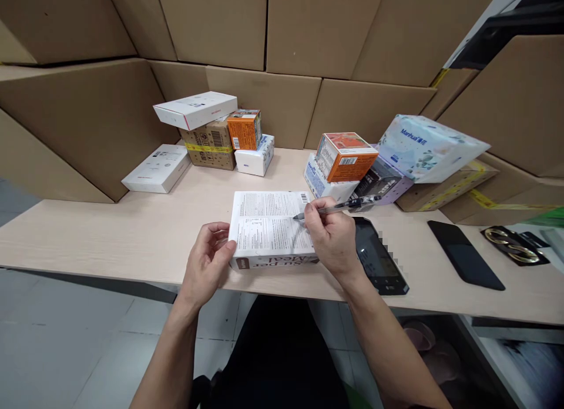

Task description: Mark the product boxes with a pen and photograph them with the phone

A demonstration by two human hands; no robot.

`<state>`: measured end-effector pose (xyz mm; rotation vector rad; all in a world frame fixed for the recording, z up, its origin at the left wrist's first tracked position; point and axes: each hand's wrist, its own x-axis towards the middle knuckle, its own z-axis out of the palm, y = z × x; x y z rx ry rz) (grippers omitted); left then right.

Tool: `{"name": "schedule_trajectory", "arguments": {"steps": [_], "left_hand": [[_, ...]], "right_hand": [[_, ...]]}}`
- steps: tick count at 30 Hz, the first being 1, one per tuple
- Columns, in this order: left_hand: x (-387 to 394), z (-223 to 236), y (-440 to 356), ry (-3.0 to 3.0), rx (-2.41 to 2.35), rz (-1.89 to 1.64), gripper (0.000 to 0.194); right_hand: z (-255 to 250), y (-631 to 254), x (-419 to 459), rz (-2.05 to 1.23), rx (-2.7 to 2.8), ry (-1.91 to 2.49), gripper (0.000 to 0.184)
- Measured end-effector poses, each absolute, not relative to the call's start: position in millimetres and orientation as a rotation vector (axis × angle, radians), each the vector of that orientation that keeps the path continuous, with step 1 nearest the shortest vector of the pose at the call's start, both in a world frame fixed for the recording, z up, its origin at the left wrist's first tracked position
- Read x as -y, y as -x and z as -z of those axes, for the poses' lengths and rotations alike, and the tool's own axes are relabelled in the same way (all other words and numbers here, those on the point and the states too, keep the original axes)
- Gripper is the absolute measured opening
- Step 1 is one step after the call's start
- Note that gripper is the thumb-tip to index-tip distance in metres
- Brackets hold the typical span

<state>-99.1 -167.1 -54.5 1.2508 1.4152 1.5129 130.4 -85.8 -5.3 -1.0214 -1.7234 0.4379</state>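
A white box (271, 227) printed with fine text and a barcode lies near the table's front edge, "Super Meal" upside down on its front side. My left hand (209, 259) grips the box's left end, thumb on the front corner and fingers behind the side. Between the thumb and fingers of my right hand (332, 238) is a pen (341, 207), its tip over the right part of the text. Whether the tip touches the surface I cannot tell. The right hand's heel covers the box's right front corner.
Left-back are white flat boxes (156, 168), a taped brown carton (209, 144) and an orange box (244, 130). Right-back are another orange box (348, 156) and tissue packs (427, 147). A handheld device (379, 259) and a black phone (465, 254) lie right. Cardboard boxes (264, 97) wall the back.
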Motion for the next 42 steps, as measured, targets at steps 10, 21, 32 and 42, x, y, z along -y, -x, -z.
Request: {"name": "schedule_trajectory", "arguments": {"steps": [10,21,32,42], "left_hand": [[167,56,100,-1.251,-1.404,-1.513,0.041],[167,50,98,-1.246,-1.437,-1.510,0.044],[165,52,98,-1.228,-1.440,-1.559,0.044],[164,51,97,-1.233,-1.443,-1.572,0.042]], "right_hand": [[3,-129,85,-0.374,1.800,0.992,0.024],[15,-130,85,-0.459,1.631,0.969,0.020],[11,-189,102,0.272,2.202,1.431,0.041],[10,-171,90,0.274,2.694,1.729,0.038]]}}
